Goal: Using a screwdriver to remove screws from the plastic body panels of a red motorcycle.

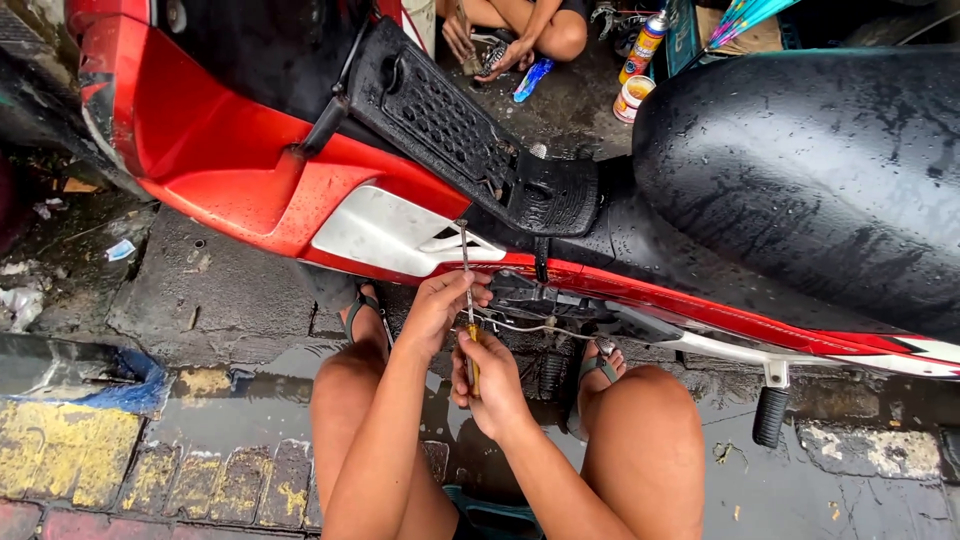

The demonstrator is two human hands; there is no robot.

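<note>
I squat beside a red and black scooter (230,150) with a wet black seat (800,170). My right hand (490,385) grips the yellow handle of a long screwdriver (466,280). My left hand (440,305) pinches the metal shaft higher up. The tip points up at the edge of the white side panel (390,235), beside the black floorboard (440,110). A thin cable (540,327) runs along the scooter's underside just past my hands.
Wet pavement with a yellow-painted kerb (70,450) lies at the lower left. A black footpeg (770,415) hangs at the right. Across the scooter another person's hands (490,45) work near a spray can (648,35) and a small tin (632,97).
</note>
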